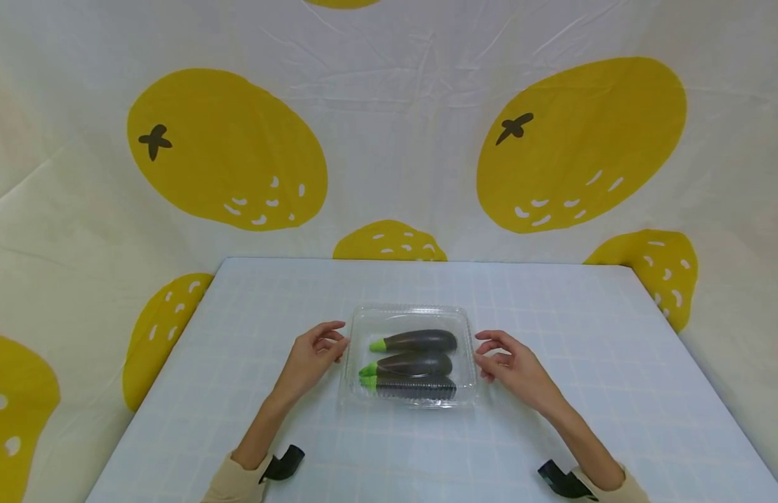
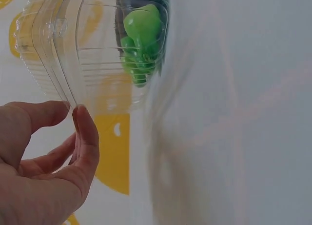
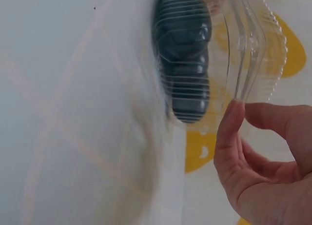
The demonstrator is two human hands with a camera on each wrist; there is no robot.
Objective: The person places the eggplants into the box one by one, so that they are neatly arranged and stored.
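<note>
A clear plastic clamshell container (image 1: 359,328) lies on the table, its lid apparently over it. Inside, three dark eggplants (image 1: 422,341) with bright green stem ends lie side by side, stems to the left. My left hand (image 1: 316,355) pinches the container's left rim between thumb and fingertip, which the left wrist view shows close up. On the opposite side my right hand (image 1: 517,370) pinches the right rim the same way. Green stem ends (image 2: 141,30) show through the left wall, and the rounded dark ends (image 3: 187,78) through the right wall. Whether the base touches the table is hard to tell.
Under the container spreads a white table (image 1: 414,454) with a faint checked pattern. Its far edge meets a pale cloth backdrop (image 1: 401,154) printed with large yellow fruit shapes. Black wrist cameras (image 1: 285,462) sit at both cuffs.
</note>
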